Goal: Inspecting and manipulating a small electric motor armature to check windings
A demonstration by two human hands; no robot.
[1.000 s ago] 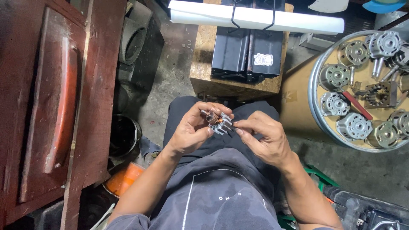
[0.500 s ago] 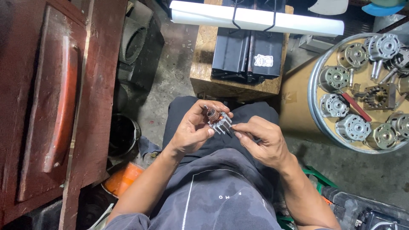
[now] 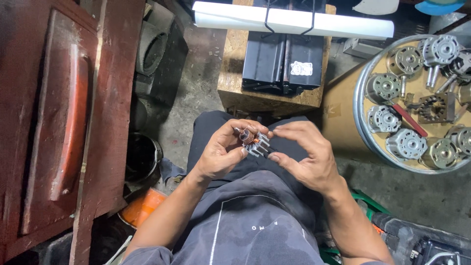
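A small motor rotor (image 3: 252,141) with copper windings and grey metal fins is held over my lap. My left hand (image 3: 223,152) grips it from the left, thumb and fingers wrapped round its shaft end. My right hand (image 3: 304,157) is at its right side, fingertips pinched against the fins. I sit in dark trousers and a grey shirt.
A round metal tray (image 3: 362,128) holding several small motors and a red-handled tool lies at the right. A wooden block (image 3: 230,86) carries black boxes and a white roll ahead. Red wooden furniture (image 3: 59,122) fills the left, with a dark bucket (image 3: 142,157) beside it.
Both hands have shifted slightly while turning the rotor; my right fingers have closed in on its fins.
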